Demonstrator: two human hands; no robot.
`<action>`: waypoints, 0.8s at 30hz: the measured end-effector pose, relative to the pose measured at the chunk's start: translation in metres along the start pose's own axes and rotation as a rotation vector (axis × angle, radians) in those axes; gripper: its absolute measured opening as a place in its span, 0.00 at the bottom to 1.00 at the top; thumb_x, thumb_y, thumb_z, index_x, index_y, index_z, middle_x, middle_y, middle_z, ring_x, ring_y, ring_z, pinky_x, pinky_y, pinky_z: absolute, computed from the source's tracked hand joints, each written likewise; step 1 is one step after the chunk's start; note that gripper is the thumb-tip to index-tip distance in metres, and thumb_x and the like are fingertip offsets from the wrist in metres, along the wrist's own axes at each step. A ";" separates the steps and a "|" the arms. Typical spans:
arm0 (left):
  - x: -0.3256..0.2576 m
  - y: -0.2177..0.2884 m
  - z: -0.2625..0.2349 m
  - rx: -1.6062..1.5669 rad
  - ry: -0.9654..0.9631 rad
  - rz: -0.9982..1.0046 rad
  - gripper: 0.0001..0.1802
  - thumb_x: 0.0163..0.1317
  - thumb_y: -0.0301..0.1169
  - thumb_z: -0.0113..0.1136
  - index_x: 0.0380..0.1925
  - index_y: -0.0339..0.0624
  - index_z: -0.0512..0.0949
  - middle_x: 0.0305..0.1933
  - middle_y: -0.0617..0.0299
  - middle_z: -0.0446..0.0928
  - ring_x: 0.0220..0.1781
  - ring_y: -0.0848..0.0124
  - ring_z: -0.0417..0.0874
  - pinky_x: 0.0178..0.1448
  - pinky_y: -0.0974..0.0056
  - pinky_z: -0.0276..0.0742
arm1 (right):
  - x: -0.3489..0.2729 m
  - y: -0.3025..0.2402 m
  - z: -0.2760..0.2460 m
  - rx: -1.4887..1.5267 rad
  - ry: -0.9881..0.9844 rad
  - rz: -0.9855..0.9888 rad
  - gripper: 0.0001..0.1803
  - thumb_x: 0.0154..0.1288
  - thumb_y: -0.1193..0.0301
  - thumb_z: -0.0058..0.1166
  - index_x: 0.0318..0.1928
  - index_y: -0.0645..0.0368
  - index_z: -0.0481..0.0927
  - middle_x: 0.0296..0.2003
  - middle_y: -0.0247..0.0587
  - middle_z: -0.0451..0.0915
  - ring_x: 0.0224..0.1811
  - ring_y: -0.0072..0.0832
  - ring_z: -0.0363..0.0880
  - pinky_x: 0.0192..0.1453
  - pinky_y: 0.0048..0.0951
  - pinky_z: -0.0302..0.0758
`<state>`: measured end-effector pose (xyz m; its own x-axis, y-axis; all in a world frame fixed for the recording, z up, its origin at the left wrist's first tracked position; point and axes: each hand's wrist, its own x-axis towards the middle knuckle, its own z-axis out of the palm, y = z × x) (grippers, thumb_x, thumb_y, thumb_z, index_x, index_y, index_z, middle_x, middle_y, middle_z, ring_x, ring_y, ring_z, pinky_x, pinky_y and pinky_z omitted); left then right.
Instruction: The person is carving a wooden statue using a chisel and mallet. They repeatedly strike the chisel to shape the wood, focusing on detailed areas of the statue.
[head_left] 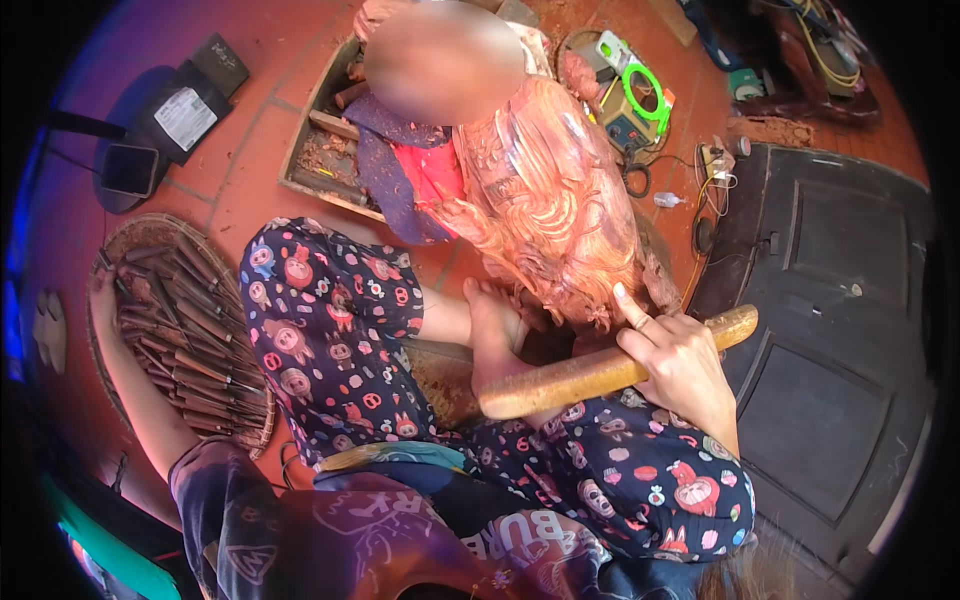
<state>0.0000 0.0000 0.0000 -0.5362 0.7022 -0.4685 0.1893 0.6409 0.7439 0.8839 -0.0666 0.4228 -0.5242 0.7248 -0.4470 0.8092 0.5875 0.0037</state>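
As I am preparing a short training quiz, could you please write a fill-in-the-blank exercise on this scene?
1. The person's ____ hand holds the wooden club.
2. The other hand is at the woven tray of tools, on the person's ____ side.
3. The bright ring beyond the carved wood is ____.

Missing words: right; left; green.

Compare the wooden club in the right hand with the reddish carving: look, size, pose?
Surface: the wooden club looks fairly smooth and plain; the reddish carving is covered in cut, flowing relief.
Size: the club is a slim bar; the carving is far bulkier.
Pose: the club lies crosswise in the right hand; the carving stretches away from the person.
Shared: both look wooden.
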 end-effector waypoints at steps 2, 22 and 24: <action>-0.039 0.036 0.036 -0.218 -0.034 0.016 0.21 0.73 0.39 0.57 0.59 0.37 0.75 0.33 0.67 0.79 0.31 0.82 0.75 0.36 0.76 0.70 | -0.004 0.001 -0.021 0.026 0.009 -0.032 0.14 0.45 0.74 0.62 0.36 0.55 0.79 0.65 0.37 0.77 0.33 0.36 0.81 0.38 0.35 0.79; -0.513 0.374 0.437 -0.402 -1.211 1.769 0.23 0.59 0.52 0.61 0.21 0.43 0.74 0.24 0.63 0.73 0.26 0.68 0.78 0.28 0.63 0.76 | -0.021 0.041 -0.041 -0.163 0.534 -0.064 0.24 0.42 0.84 0.69 0.30 0.44 0.67 0.29 0.27 0.73 0.30 0.29 0.76 0.44 0.45 0.74; -0.512 0.367 0.442 -0.433 -1.124 1.768 0.25 0.58 0.53 0.62 0.18 0.44 0.73 0.23 0.64 0.72 0.26 0.68 0.77 0.29 0.62 0.75 | -0.021 0.046 -0.033 -0.160 0.506 -0.095 0.24 0.42 0.84 0.69 0.31 0.44 0.68 0.29 0.27 0.73 0.30 0.29 0.77 0.44 0.45 0.75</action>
<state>0.7078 0.0128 0.3018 0.5701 0.2749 0.7742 -0.4254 -0.7075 0.5644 0.9235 -0.0426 0.4619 -0.6870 0.7258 0.0352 0.7226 0.6774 0.1378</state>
